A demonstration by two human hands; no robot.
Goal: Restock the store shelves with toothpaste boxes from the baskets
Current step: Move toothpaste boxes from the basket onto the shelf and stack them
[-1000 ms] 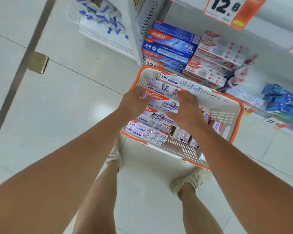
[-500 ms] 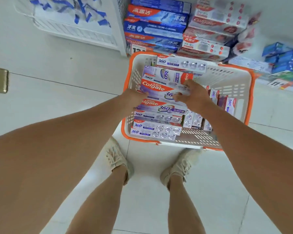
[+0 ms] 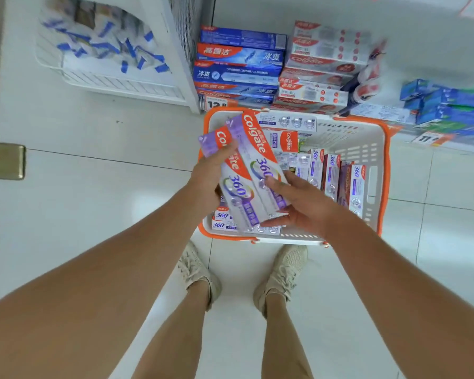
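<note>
Two purple-and-red Colgate 360 toothpaste boxes (image 3: 253, 162) are lifted above a white basket with an orange rim (image 3: 385, 170) on the floor. My left hand (image 3: 211, 176) grips their upper left part, thumb across the front. My right hand (image 3: 301, 206) holds their lower right end, fingers curled beneath. More 360 boxes (image 3: 331, 176) stand and lie inside the basket. Behind it, the bottom shelf holds stacked blue toothpaste boxes (image 3: 238, 67) and red-and-white ones (image 3: 318, 69).
A white wire bin (image 3: 110, 58) with blue-and-white items hangs left of the shelf end. Blue-green boxes (image 3: 449, 105) sit on the shelf at right, behind a price tag (image 3: 433, 138). My two shoes (image 3: 197, 272) stand just before the basket. A brass floor plate (image 3: 6, 161) lies left.
Both hands have lifted two Colgate 360 boxes out of the basket and tilted them upward. The camera view has shifted down toward the floor.
</note>
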